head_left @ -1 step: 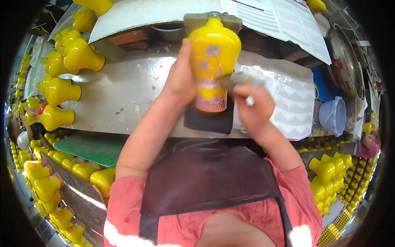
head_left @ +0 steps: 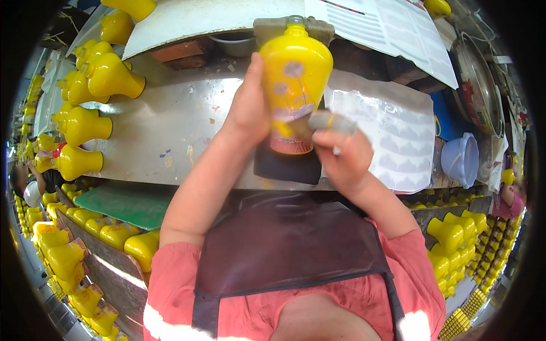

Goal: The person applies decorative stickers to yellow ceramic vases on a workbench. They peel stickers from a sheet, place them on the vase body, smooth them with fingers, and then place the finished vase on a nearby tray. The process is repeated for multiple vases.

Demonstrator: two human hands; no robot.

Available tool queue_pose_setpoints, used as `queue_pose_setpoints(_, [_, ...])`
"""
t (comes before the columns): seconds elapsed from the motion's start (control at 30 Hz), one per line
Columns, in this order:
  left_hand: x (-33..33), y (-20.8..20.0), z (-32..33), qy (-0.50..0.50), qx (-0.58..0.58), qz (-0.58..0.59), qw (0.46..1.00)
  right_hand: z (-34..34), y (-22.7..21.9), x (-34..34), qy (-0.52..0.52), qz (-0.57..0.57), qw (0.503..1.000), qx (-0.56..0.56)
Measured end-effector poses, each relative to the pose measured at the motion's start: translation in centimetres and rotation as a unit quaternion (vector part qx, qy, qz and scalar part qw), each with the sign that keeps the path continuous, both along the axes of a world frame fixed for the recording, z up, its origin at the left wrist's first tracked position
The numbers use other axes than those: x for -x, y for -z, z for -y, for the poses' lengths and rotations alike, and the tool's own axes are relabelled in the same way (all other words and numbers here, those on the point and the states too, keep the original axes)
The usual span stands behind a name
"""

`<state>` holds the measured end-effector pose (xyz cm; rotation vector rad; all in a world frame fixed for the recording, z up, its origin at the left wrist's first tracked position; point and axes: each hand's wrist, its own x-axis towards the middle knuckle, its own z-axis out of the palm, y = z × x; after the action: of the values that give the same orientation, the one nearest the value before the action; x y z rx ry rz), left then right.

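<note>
A glossy yellow bottle [head_left: 307, 57] with a clear neck lies with its base toward me. Purple flower pictures mark its side, and a pinkish patterned band runs round its base. My left hand [head_left: 250, 105] is closed on the bottle's left side, its fingers partly hidden behind it. Over the lower right side, my right hand [head_left: 347, 150] is closed on a small brownish flat piece [head_left: 303, 128], blurred against the bottle. A grey covering with a yellow band [head_left: 335, 122] wraps a finger of that hand. The bottle's neck rests on a grey padded support [head_left: 270, 27].
Under the bottle's base lies a dark cloth [head_left: 287, 166]. To the right are a sheet of pale decals [head_left: 387, 136] and a lilac bucket [head_left: 460, 160]. Several yellow bottles [head_left: 116, 77] line the metal table's [head_left: 187, 113] left side. A white printed sheet [head_left: 387, 34] lies beyond.
My right hand has shifted slightly down and left, with the brownish piece now lower on the bottle, near its base band. My left hand and the bottle have hardly moved.
</note>
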<state>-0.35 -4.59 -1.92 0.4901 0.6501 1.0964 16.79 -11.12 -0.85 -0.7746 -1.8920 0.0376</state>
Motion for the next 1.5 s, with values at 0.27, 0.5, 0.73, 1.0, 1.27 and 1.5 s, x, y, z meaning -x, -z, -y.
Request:
queue_pose_setpoints(0.27, [0.3,-1.9,0.7,0.006,-0.068,0.008,0.998,0.6,1.8,-0.4,0.124,-0.105,0.978,0.135])
queue_pose_setpoints(0.5, [1.1,-0.9,2.5,-0.018,-0.201,-0.178,0.963,0.2,-0.3,0.1,0.135,-0.159,0.952,0.226])
queue_pose_setpoints(0.73, [3.4,1.8,3.3,0.025,-0.228,-0.262,0.937,0.6,0.2,-1.4,0.068,-0.045,0.987,0.135])
queue_pose_setpoints(1.0, [4.3,2.7,3.1,0.052,-0.224,-0.191,0.954,1.1,-1.7,0.5,-0.020,0.099,0.994,0.046])
queue_pose_setpoints(1.27, [4.6,3.7,2.4,0.040,-0.238,-0.164,0.956,1.6,-3.0,2.6,-0.043,0.246,0.968,-0.018])
queue_pose_setpoints(1.5, [4.3,3.0,2.8,0.041,-0.199,-0.106,0.973,1.7,-3.5,4.1,-0.044,0.349,0.936,0.026])
